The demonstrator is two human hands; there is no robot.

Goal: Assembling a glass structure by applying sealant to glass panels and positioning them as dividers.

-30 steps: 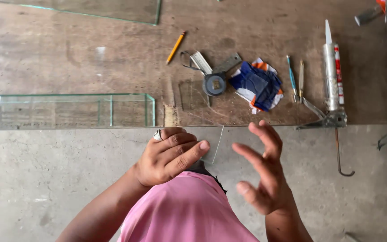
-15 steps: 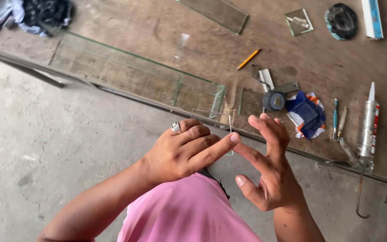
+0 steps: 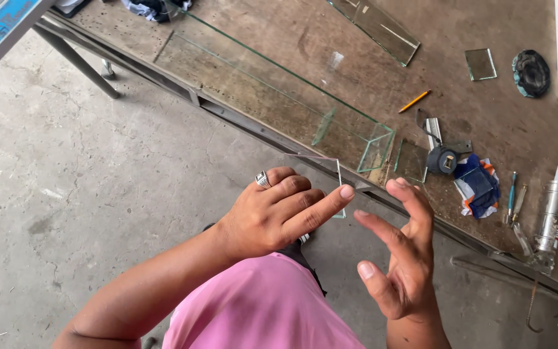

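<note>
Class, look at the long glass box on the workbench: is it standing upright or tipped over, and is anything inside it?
Upright and empty: the long glass box rests flat on the workbench, open side up, bare bench showing through.

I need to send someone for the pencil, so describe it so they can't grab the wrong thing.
Start at the long open glass box lying along the near edge of the worn brown workbench. Past its right end, further in on the bench, lies a short yellow-orange pencil, set at a slant. It lies alone on bare bench, unlike the slim tools grouped beside the blue cloth.
</note>
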